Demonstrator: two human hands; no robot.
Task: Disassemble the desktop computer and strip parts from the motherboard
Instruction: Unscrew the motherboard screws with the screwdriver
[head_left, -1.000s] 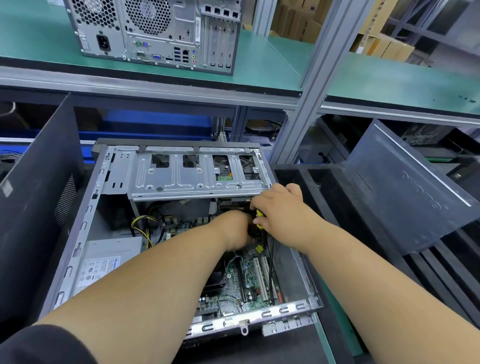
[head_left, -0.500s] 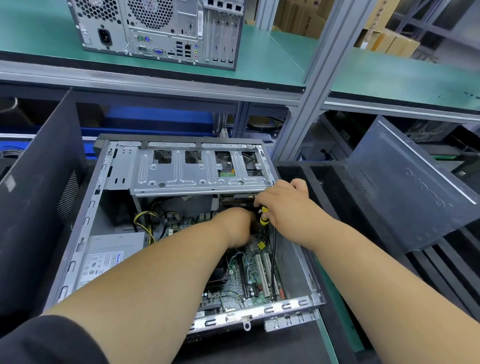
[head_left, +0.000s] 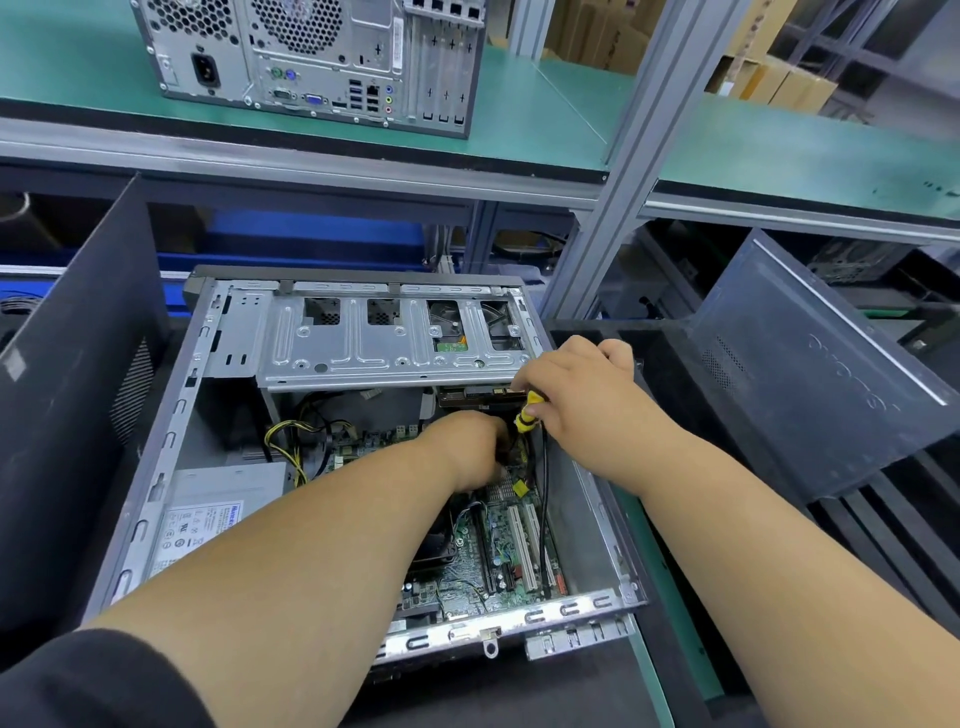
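On the dark bench (head_left: 519, 691), flat on its side with the open face up, lies the desktop computer (head_left: 363, 467). Deep inside it, below the silver drive cage (head_left: 384, 343), sits the green motherboard (head_left: 498, 551), just under both hands. Right hand (head_left: 582, 395) near the case's right wall, fingers curled round a yellow-handled screwdriver (head_left: 527, 413), tip pointing down toward the board. Left hand (head_left: 467, 452) just beside it, reaching down onto the board; fingers hidden behind the knuckles, so cannot tell what they grip, if anything. Grey power supply (head_left: 208, 514) in the case's left corner, yellow cables (head_left: 291, 441) beside it. Second computer (head_left: 311, 57) upright on the green shelf (head_left: 545, 124) above. Loose side panel (head_left: 810, 374) leaning at right.
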